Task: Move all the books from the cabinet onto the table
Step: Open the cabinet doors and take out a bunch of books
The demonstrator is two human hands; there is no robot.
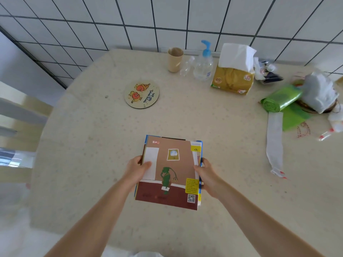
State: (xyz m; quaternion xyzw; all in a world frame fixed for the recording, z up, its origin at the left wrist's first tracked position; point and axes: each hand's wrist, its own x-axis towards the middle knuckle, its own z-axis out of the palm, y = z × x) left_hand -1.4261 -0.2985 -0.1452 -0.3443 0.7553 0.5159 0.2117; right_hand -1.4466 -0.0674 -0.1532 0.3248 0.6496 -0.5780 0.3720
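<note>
A thin stack of picture books (170,173) is held flat over the beige speckled table (185,115), near its front middle. The top cover is brown with a green figure and yellow labels; blue edges of other books show beneath it. My left hand (136,169) grips the stack's left edge, thumb on top. My right hand (206,175) grips the right edge the same way. I cannot tell whether the stack touches the table. The cabinet is out of view.
At the back of the table stand a round cartoon coaster (142,94), a paper cup (175,59), a pump bottle (203,62) and a tissue pack (233,75). A green bag roll (280,98) and plastic bags lie at the right. A chair (18,127) stands at the left.
</note>
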